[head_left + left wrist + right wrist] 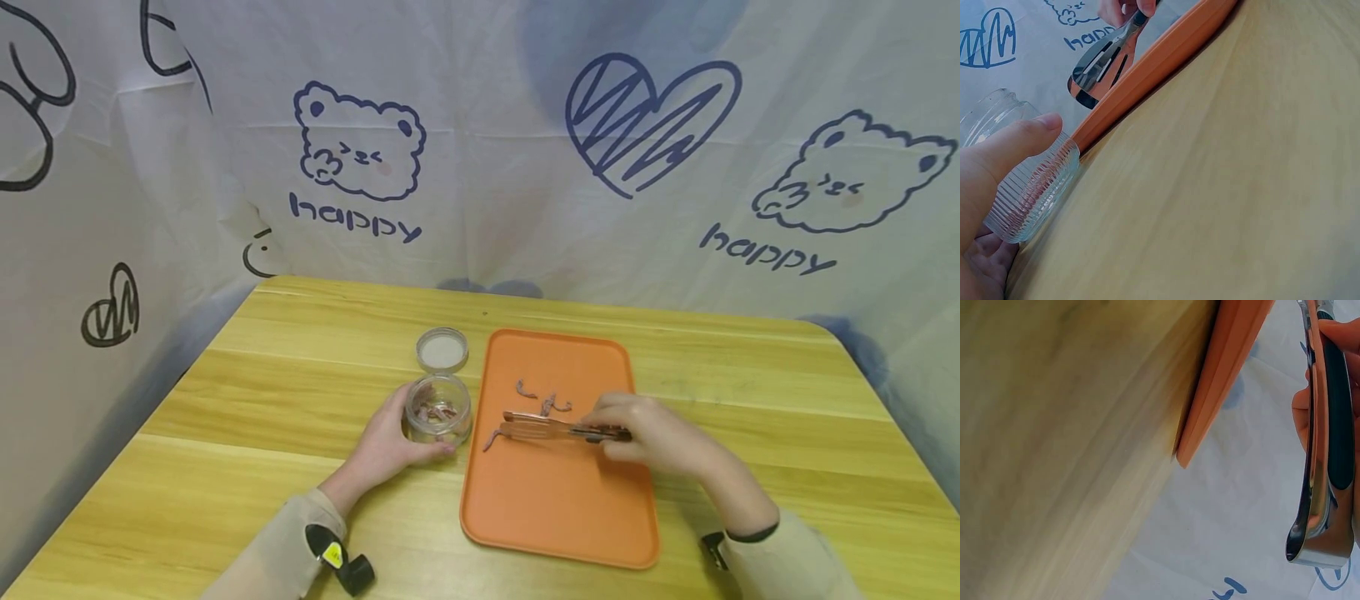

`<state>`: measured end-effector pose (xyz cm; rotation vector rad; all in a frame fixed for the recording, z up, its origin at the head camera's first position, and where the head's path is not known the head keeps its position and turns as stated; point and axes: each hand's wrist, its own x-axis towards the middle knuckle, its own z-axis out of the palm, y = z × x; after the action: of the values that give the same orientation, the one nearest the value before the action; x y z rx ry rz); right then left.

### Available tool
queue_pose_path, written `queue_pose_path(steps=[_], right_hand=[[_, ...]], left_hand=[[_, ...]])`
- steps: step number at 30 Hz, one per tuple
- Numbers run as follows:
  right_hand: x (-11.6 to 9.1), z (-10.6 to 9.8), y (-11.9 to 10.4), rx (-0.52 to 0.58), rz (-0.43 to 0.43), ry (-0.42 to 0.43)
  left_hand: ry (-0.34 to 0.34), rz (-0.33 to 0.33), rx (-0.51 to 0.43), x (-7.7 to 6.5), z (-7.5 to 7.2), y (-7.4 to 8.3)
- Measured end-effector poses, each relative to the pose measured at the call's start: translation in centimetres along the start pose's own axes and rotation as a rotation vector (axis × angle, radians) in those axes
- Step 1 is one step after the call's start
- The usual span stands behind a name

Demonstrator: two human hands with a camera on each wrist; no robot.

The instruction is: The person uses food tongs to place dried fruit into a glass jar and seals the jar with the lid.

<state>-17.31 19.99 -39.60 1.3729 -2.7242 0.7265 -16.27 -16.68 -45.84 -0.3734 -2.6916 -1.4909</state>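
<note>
My left hand (pixel 385 443) grips a ribbed clear glass jar (pixel 1038 187), thumb along one side. Brownish strips (pixel 435 413) lie inside the jar, which stands uncovered at the left edge of an orange tray (pixel 558 517). In my right hand (pixel 656 429) are metal tongs (pixel 540 427) with slotted ends and dark grips (pixel 1338 412), held low over the tray and pointing left. A thin brownish strip (pixel 491 440) shows right at the tongs' tips. Other small strips (pixel 527 390) lie on the tray just beyond the tongs.
The jar's round lid (pixel 442 349) lies on the wooden table (pixel 247 400) behind the jar, beside the tray's left rim. A white cloth (pixel 495 167) with drawn bears and hearts hangs behind the table and along its sides.
</note>
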Motion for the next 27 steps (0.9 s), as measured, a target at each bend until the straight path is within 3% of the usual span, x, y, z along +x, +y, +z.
queue_pose_path(steps=[7, 15, 27], right_hand=[[-0.03, 0.04, -0.02, 0.018, 0.004, -0.018], [-0.07, 0.23, 0.13, 0.005, -0.053, 0.01], [-0.17, -0.06, -0.05, -0.015, -0.019, 0.001]], left_hand=[[-0.003, 0.002, -0.004, -0.02, -0.02, 0.02], [-0.011, -0.006, -0.01, -0.07, -0.05, 0.15], [-0.006, -0.001, -0.01, -0.05, -0.07, 0.1]])
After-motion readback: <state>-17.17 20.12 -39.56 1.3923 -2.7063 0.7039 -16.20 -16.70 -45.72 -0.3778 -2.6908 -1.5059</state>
